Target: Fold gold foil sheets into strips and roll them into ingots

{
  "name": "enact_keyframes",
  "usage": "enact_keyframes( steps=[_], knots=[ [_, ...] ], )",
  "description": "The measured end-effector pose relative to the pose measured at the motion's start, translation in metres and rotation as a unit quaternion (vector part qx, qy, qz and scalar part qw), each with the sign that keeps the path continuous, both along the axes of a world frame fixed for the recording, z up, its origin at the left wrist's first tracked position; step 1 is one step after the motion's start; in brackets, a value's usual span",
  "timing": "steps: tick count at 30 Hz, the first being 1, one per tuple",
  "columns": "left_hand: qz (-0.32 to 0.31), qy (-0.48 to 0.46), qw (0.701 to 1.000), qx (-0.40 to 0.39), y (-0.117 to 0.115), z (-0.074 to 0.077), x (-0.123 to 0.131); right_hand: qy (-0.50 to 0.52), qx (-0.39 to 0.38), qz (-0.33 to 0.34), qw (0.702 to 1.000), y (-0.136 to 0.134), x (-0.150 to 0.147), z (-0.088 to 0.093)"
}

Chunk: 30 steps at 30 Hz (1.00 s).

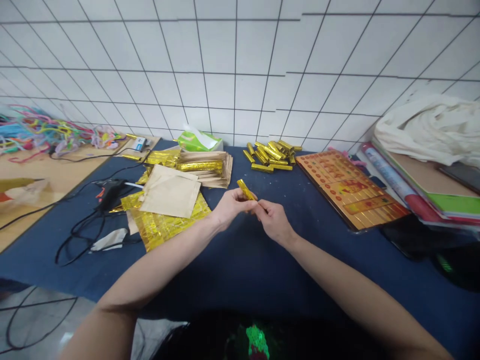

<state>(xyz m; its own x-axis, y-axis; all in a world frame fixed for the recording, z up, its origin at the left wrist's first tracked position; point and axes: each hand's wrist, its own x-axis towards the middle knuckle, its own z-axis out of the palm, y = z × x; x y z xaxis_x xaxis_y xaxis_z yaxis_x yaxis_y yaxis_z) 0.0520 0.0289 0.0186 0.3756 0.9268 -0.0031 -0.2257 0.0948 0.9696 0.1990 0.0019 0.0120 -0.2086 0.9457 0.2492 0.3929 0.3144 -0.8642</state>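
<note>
Between my two hands is a small gold foil paper roll [245, 189], tilted, its far end sticking out past the fingers. My left hand [231, 206] is closed around its side. Fingertips of my right hand [275, 220] pinch its near end, which the fingers partly hide. Beyond the hands lies a pile of similar finished-looking gold rolls [272, 153]. To the left, a beige paper sheet [170, 191] rests on crinkled gold foil sheets [157, 230]. Behind them sits a stack of brownish paper [225, 170] with a gold foil roll [200, 166] on top.
A glue gun [110, 191] with a looping black cable lies at the left. An orange-gold printed packet [348, 187] is at the right, near stacked books [423, 185] under white cloth [431, 130]. A green tissue pack [198, 140] stands by the tiled wall. Colourful pipe cleaners [56, 130] lie far left.
</note>
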Motion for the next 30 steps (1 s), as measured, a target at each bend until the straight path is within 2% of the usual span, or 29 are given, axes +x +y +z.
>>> enact_keyframes(
  steps=[4, 9, 13, 19, 25, 30],
  knots=[
    [0.026, -0.036, 0.998, -0.041, -0.006, 0.004, 0.004, 0.039, -0.01, 0.025, 0.999, -0.002, -0.008, -0.008],
    [0.07, -0.053, 0.993, -0.075, 0.001, 0.01, -0.003, 0.054, -0.053, 0.044, 0.996, -0.004, -0.007, -0.014],
    [0.083, -0.046, 0.992, -0.084, 0.004, 0.012, -0.008, 0.052, -0.066, 0.064, 0.994, -0.003, -0.004, -0.015],
    [0.097, 0.001, 0.995, -0.024, -0.001, 0.012, -0.002, 0.059, -0.137, 0.101, 0.984, 0.0, -0.001, -0.017],
    [0.024, 0.048, 0.998, -0.014, -0.006, 0.01, 0.001, 0.054, -0.156, 0.11, 0.98, -0.004, -0.005, -0.015],
    [0.025, 0.067, 0.997, 0.002, -0.002, 0.015, -0.007, 0.016, -0.145, 0.13, 0.981, -0.005, -0.003, -0.013]
  ],
)
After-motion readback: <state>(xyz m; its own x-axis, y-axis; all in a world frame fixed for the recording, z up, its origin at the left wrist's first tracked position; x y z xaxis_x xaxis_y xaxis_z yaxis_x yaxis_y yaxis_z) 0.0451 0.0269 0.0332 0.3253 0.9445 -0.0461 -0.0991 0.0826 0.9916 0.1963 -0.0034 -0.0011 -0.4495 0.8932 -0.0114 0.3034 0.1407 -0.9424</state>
